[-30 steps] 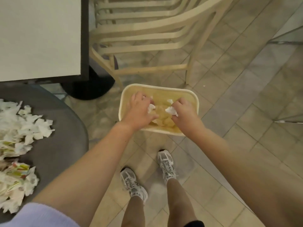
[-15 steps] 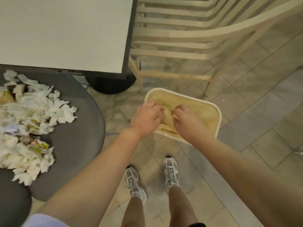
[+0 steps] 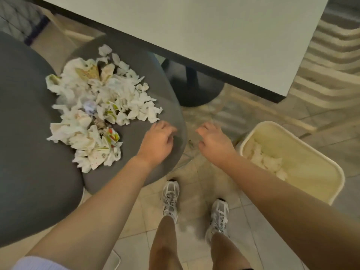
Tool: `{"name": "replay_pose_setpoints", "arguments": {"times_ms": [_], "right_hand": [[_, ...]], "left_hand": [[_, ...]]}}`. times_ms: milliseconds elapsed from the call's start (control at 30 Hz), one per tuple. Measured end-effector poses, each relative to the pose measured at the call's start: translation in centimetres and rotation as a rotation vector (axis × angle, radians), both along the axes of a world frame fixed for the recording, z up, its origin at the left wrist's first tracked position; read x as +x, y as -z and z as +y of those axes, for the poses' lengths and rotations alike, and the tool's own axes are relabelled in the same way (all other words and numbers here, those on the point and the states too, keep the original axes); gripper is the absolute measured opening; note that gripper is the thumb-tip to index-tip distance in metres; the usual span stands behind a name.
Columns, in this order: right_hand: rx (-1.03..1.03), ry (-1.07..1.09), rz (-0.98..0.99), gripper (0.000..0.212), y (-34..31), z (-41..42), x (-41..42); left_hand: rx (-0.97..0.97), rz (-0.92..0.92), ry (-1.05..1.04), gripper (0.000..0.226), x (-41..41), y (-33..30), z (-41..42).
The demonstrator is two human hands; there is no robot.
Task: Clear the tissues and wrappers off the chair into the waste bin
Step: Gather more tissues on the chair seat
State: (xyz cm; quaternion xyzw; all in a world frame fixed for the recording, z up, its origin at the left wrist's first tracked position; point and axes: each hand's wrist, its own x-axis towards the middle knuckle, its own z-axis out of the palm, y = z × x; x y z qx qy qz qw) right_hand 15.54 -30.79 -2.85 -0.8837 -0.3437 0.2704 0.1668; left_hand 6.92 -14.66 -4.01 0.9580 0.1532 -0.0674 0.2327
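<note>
A heap of white tissues and printed wrappers (image 3: pixel 97 108) lies on the grey chair seat (image 3: pixel 136 172) at the left. The cream waste bin (image 3: pixel 315 152) stands on the floor at the right, with crumpled tissues (image 3: pixel 266 160) inside. My left hand (image 3: pixel 157 143) hovers over the seat's right edge, just right of the heap, fingers loosely curled and holding nothing. My right hand (image 3: pixel 214 143) hangs over the floor between chair and bin, fingers also loosely curled and empty.
A white table (image 3: pixel 214 36) with a dark edge and black pedestal base (image 3: pixel 194 90) stands behind the chair. A cream slatted chair (image 3: pixel 331 65) is at the far right. My feet in white trainers (image 3: pixel 171 199) stand on the tiled floor below.
Both hands dropped their tissues into the bin and moved left, out of it, toward the chair. The view swung left, so the heap is now in full view.
</note>
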Motion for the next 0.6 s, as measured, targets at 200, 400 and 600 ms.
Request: {"name": "replay_pose_setpoints", "arguments": {"times_ms": [200,400,600], "right_hand": [[-0.078,-0.061,0.069,0.047,1.1,7.6,-1.1],[-0.086,-0.067,0.103,0.061,3.9,14.4,-0.9],[-0.083,-0.096,0.024,0.060,7.0,18.0,0.2]], "left_hand": [[0.016,0.082,-0.091,0.042,-1.9,1.3,7.5],[0.000,0.172,-0.114,0.053,-1.1,3.9,13.0],[0.113,0.217,0.036,0.060,1.9,6.6,14.6]]}}
